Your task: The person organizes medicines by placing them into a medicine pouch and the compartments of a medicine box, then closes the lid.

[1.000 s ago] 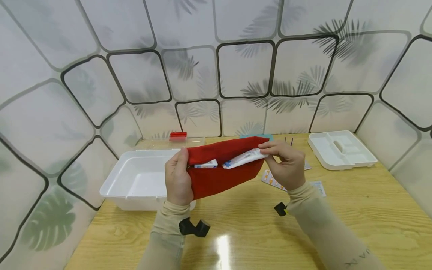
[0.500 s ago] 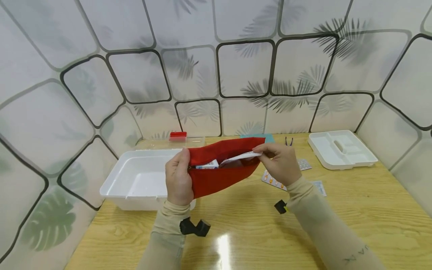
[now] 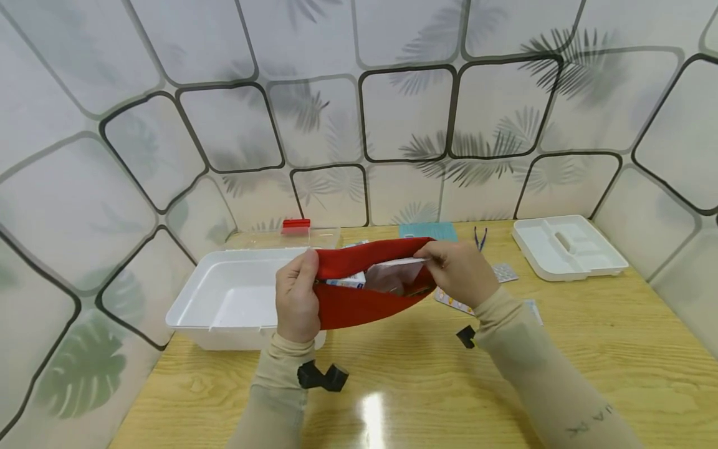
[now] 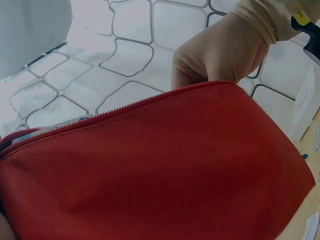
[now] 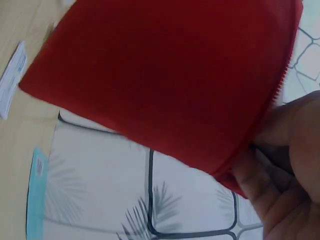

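Nearest, the left sleeve [image 3: 277,383] and right sleeve [image 3: 538,368] reach over the wooden worktop [image 3: 415,380], each with one black mount at the wrist; the right sleeve carries a few dark marks, too unclear to read.

Above the worktop, both hands hold up one red pouch [image 3: 370,308], its zipped mouth gaping. The left hand [image 3: 297,302] has a closed grip round the pouch's left end. The right hand [image 3: 460,271], fingers curled at the right end of the mouth, pinches the edge of one white packet [image 3: 395,274]; whether that grip takes in fabric too, I cannot tell. Left of the packet inside sits one small box [image 3: 349,280], white with blue print too small to read.

Beyond, on the left, stands one white tub [image 3: 230,296], its right part hidden by the left hand and pouch. On the right lie two blister packs, one with orange pills [image 3: 453,302], partly covered by the right hand, and one silver [image 3: 505,272], plus one printed sachet [image 3: 534,310] half behind the right sleeve.

Farthest are one clear plastic piece [image 3: 324,236] with a red clip [image 3: 296,226], one light-blue sheet [image 3: 428,231] with an illegible label, one pair of dark blue tweezers [image 3: 480,239] and one white divided tray [image 3: 546,265].
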Motion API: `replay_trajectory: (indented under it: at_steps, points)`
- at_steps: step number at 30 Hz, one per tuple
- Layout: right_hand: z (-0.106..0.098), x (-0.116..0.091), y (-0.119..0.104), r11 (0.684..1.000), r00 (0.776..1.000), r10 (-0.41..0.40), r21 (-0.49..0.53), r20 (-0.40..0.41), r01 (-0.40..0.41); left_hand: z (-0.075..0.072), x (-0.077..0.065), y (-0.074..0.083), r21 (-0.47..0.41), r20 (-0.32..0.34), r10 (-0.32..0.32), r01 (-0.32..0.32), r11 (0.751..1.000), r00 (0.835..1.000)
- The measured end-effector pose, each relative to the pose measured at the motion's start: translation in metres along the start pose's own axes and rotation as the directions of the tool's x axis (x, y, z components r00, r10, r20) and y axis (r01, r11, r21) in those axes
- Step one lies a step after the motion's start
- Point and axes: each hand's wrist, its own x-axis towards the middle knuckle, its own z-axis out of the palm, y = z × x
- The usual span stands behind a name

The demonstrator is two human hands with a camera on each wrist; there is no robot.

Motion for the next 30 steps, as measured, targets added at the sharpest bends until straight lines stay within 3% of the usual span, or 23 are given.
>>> replay_trajectory:
  at_steps: [6,14,19,24,30]
  points:
    - [-0.002,-0.004,0.004,0.993,0.989,-0.107,-0.059,-0.106,0.102,0.002,0.000,0.001,-0.038,0.020,-0.024,0.025,0.999,1.000]
    - [-0.002,0.001,-0.003,0.992,0.993,-0.117,-0.038,0.035,0.118,0.004,-0.001,-0.005,0.003,0.037,0.016,-0.017,1.000,0.999]
    - [0.001,0.005,-0.012,0.985,0.982,-0.170,0.018,0.083,0.169,0.007,-0.003,-0.006,0.007,0.059,0.037,-0.037,0.999,0.998]
    - [0.005,0.005,-0.015,0.977,0.966,-0.212,0.047,0.150,0.207,0.006,-0.002,-0.004,0.021,0.029,0.025,-0.026,0.999,0.999]
    - [0.003,0.005,-0.016,0.980,0.976,-0.163,-0.089,0.143,0.176,0.002,-0.001,0.000,0.027,0.014,0.004,-0.004,1.000,1.000]
